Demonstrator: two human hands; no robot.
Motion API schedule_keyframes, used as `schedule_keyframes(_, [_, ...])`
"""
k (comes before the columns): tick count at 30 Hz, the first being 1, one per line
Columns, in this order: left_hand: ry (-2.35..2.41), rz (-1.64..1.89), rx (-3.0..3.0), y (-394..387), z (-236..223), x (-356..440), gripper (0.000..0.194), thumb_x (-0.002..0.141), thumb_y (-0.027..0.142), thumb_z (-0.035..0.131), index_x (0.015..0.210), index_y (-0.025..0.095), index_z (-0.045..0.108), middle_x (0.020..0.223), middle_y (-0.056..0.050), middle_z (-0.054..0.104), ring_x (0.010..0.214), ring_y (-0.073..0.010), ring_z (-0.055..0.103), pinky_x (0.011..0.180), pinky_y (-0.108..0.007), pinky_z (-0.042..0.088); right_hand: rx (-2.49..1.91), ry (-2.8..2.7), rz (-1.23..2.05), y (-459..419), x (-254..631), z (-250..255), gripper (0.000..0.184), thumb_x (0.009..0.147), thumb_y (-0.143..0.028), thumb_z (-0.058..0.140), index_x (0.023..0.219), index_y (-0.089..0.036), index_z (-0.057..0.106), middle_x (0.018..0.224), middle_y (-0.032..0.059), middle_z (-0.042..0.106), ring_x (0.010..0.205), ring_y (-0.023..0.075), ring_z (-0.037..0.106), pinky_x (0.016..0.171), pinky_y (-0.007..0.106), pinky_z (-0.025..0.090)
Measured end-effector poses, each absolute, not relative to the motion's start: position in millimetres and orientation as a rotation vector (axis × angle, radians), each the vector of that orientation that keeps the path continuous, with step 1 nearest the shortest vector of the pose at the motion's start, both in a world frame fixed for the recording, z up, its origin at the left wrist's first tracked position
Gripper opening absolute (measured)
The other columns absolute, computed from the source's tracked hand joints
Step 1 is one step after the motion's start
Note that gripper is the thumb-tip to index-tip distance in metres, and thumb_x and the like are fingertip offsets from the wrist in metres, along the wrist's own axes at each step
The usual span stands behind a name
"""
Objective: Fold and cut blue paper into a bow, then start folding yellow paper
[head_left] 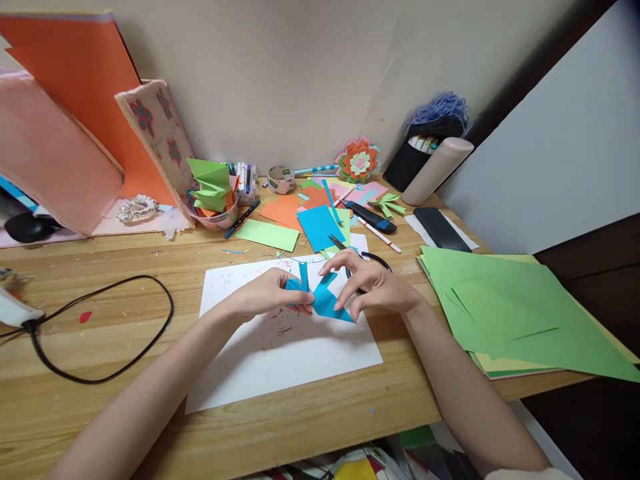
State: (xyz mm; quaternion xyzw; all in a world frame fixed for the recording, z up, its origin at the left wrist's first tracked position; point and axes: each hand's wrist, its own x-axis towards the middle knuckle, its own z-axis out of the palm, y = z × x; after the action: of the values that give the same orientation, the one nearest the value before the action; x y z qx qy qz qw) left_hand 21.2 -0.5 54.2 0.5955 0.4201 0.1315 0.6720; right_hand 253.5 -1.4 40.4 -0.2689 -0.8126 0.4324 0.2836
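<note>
A blue piece of cut, folded paper [327, 303] is held up over a marked white sheet [300, 353]. My left hand [273, 293] pinches its left part between thumb and fingers, and a narrow blue strip points up there. At the paper's right side is my right hand [367, 283], fingers spread and curved, with fingertips at its surface. Whether they press on it is hard to tell. Just behind the right hand lie scissors [338, 243], their black handles partly hidden by the hand.
Paper scraps, a blue sheet [320, 228], a utility knife [373, 217] and a layered paper flower [358, 160] lie toward the wall. Green sheets [520, 313] are stacked at right, beside a phone [442, 229]. A black cable [171, 313] loops at left.
</note>
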Motion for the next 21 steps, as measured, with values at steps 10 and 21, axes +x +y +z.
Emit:
schedule_keyframes(10, [0.945,0.275,1.315,-0.5,57.0,21.5,0.014,0.064,0.028,0.066,0.056,0.016,0.065,0.059,-0.001,0.067,0.056,-0.0128,0.059,0.053,-0.021,0.043,-0.669,-2.273,1.078,-4.2,245.5,42.9,0.017,0.073,-0.047,0.065,0.073,-0.032,0.074,0.091,0.0001,0.072,0.105,0.022,0.05,0.097,0.04,0.036])
schedule_keyframes(21, [1.027,0.406,1.342,-3.6,48.9,27.4,0.019,0.067,0.034,0.064,0.063,0.017,0.069,0.057,0.0,0.065,0.051,-0.0107,0.054,0.047,-0.02,0.033,-0.999,-2.198,0.807,-15.7,230.3,45.7,0.009,0.078,-0.028,0.063,0.07,-0.023,0.061,0.085,0.0001,0.065,0.11,0.0213,0.051,0.109,0.049,0.004])
